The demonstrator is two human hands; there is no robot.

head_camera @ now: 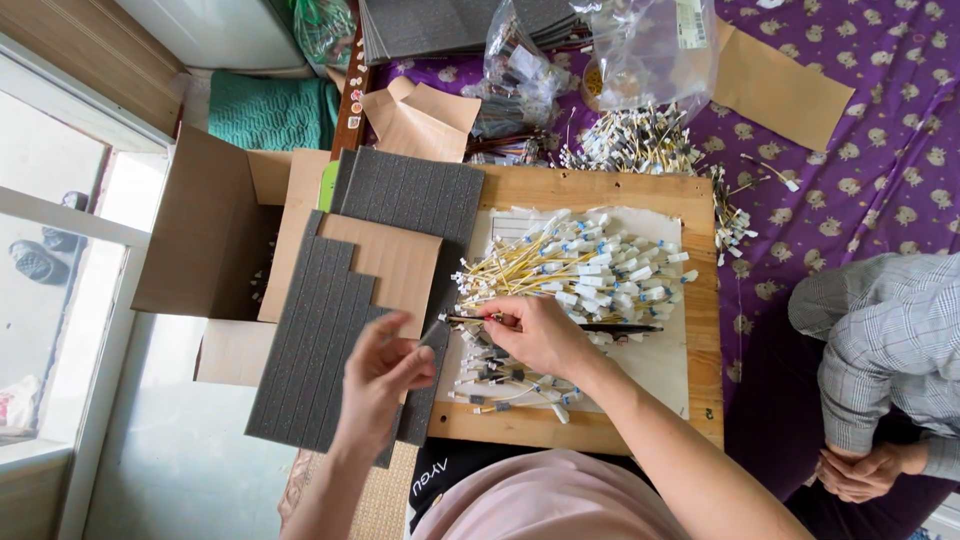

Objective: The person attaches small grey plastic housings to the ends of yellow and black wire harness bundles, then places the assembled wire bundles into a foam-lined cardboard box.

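My right hand (540, 335) is closed on a thin dark stick-like tool (610, 327) lying across a wooden board (590, 190), just below a heap of short yellow wires with white end plugs (580, 270). My left hand (385, 375) pinches the end of a narrow grey foam strip (432, 340) beside the board's left edge. Several more small wire pieces with dark ends (505, 385) lie under my right wrist on a white sheet (650, 365).
Grey foam sheets cut into strips (320, 350) and a brown card (385, 262) lie left of the board, over an open cardboard box (200, 235). Plastic bags of parts (640, 50) and loose wires (640, 140) sit behind. Another person's sleeve and hands (880, 350) rest at right.
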